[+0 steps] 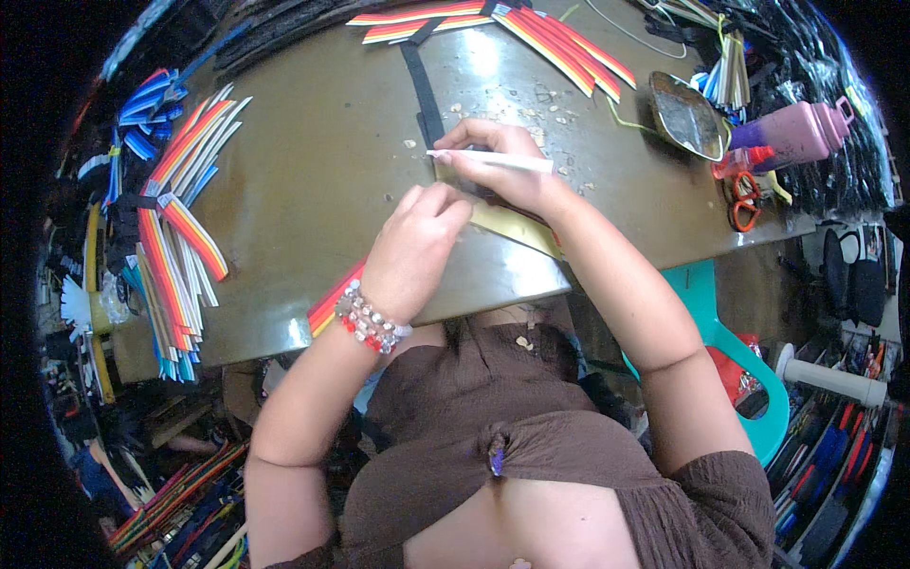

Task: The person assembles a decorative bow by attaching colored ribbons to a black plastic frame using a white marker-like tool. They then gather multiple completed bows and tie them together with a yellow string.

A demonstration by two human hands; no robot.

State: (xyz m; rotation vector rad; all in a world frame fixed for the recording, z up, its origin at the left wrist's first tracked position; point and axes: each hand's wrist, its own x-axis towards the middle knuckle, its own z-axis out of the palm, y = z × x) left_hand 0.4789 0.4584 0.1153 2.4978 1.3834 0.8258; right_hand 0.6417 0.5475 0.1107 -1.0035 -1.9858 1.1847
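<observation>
Right fingers (474,131) pinch a white stick (519,162), left fingers (442,197) curl, contents undeterminable, and striped strips (185,148) and an oval dish (684,114) flank them near the worktop (327,156)'s front edge.

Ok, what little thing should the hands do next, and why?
Perhaps the right hand should gently press the end of the black strap, because its fingertips are right there, with a white stick in its grip, while the left hand is close beside it.
</observation>
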